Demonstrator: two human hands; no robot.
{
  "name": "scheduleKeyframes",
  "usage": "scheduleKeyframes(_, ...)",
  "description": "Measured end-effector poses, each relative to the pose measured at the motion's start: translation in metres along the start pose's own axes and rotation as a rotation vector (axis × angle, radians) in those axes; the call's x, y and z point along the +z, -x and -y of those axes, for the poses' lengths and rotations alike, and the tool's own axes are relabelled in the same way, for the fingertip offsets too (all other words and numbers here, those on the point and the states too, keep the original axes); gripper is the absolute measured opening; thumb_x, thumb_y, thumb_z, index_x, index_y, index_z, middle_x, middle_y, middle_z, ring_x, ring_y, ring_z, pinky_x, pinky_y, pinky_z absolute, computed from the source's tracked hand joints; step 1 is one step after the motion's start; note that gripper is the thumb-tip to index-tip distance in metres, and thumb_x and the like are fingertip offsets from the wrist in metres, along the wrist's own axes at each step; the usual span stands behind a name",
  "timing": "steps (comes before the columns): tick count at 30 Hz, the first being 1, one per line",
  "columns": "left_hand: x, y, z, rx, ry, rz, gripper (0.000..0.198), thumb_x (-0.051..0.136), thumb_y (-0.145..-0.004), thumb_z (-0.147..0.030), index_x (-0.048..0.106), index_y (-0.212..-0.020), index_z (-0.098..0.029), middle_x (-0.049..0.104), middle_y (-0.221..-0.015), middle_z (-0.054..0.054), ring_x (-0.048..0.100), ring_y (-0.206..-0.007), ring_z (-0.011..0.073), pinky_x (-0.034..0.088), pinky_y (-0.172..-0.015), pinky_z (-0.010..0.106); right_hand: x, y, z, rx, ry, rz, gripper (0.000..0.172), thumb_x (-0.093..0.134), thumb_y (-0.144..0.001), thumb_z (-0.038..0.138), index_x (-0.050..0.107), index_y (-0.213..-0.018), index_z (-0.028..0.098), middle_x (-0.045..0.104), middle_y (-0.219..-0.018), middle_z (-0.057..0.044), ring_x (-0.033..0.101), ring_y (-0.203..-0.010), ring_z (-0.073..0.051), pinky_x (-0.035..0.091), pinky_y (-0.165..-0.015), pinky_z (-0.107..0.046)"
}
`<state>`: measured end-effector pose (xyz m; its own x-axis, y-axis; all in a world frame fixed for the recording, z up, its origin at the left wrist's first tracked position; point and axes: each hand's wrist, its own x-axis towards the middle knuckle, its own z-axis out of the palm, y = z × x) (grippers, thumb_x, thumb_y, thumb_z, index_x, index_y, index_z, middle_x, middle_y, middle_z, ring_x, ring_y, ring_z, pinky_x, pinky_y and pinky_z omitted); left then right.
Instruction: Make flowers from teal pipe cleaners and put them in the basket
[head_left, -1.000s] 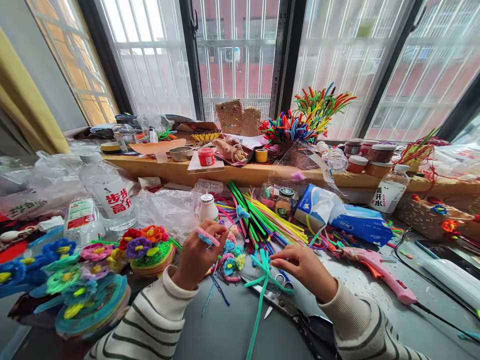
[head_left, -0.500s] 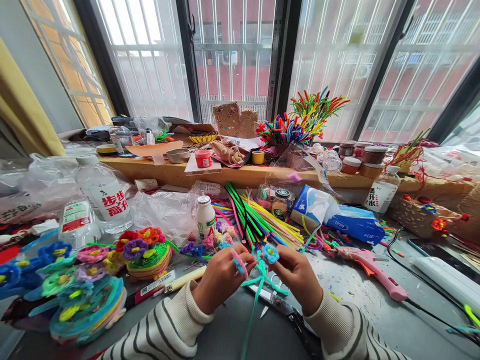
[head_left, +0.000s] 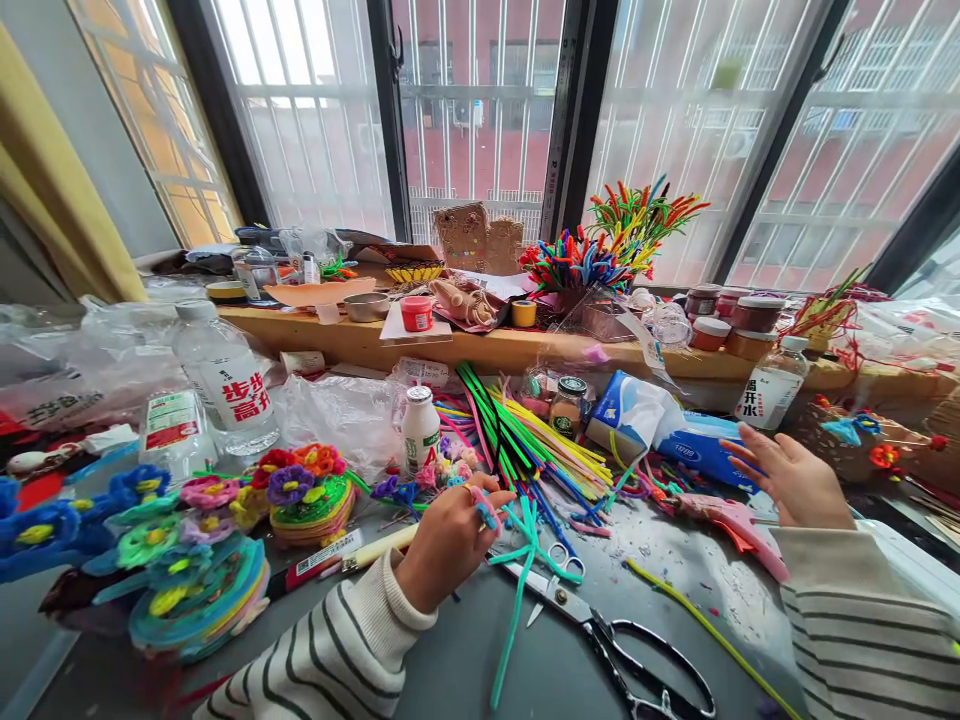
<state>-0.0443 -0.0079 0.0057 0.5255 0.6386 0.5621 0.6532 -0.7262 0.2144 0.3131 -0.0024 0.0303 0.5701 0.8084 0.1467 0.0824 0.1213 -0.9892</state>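
We find the turquoise piece point(head_left: 531, 548) on the tabletop point(head_left: 450, 660), in front of us near the middle, lying across the blades of the scissors point(head_left: 562, 598). Its long axis is set by one long strand, which runs from the central joint toward our side and slants slightly left, its free end nearest us. The shorter arms fan out from the joint: some point away toward the stem bundle point(head_left: 499, 420), one goes left, and one curves off to the right by a finger loop of small scissors point(head_left: 559, 555). The large scissors point away and to the left, handles toward us. Our left hand point(head_left: 454, 540) is narrow, fingers drawn together just beside the piece's far arms, with a pink-and-blue band point(head_left: 487, 512) at the fingers; whether the fingertips grip anything, we cannot tell. Our right hand point(head_left: 799, 480) is wide, fingers spread, well apart from the piece, near the tissue pack point(head_left: 697, 447) and the glue gun point(head_left: 739, 525). A yellow stem point(head_left: 697, 612) lies diagonally, its near end toward the right.
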Motion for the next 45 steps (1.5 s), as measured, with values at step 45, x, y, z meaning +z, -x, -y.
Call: scheduleKeyframes(45,-0.001,-0.002,-0.003,0.041,0.120,0.233,0.012,0.043,-0.070,-0.015,0.054,-0.074,-0.017,0.051,-0.080,0.004,0.043,-0.078,0.0149,0.034,-0.073,0.029,0.125,0.106,-0.019,0.032,0.237,1.034,0.028,0.051,-0.067,0.039,0.057,-0.067,0.011,0.045,-0.053,0.003,0.037,-0.049,-0.007,0.029,-0.047,-0.019)
